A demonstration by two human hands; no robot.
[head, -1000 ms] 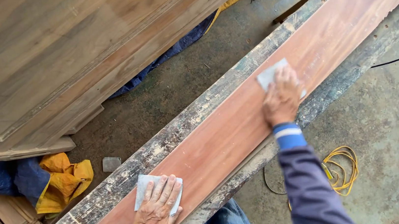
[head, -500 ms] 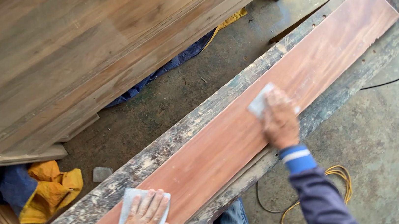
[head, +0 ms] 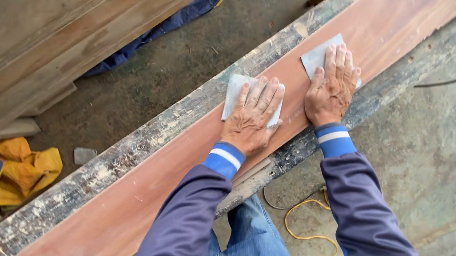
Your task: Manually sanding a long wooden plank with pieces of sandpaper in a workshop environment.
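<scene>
Since a second ago, left hand (head: 251,119) has slid far up the plank (head: 134,203) and now sits just beside right hand (head: 332,86); right hand has pulled back a little toward the body. Both were well apart before.

Left hand: flat, fingers spread, palm down, pressing a grey sandpaper sheet (head: 234,92) onto the plank. No grip as such, just pinned under the palm. Right hand: same pose, flat and splayed on a second sheet (head: 316,55), corner sticking out past the fingertips.

Step in hand, by my read: hand-sanding the plank face, mid-stroke, both pads near the middle-right of its length. Next move likely calls for even downward pressure and strokes along the grain, keeping sheets flat so edges don't curl.

Plank: long, narrow, reddish-brown, smooth with faint pale dust streaks, lying diagonally on a bench (head: 102,169) whose rim is rough, grey, paint-flecked, with small holes at the far end. Sheets: thin, rectangular, matte grey.

Around: concrete floor (head: 446,167), dusty; yellow cord (head: 300,225) coiled beside the knees; dark cable (head: 454,80) at right; big pale wood panel (head: 33,47) top left; yellow-and-blue cloth (head: 18,170) under it; small grey block (head: 84,155) on the floor. Sleeves dark blue, cuffs bright blue with a white stripe; jeans below.
</scene>
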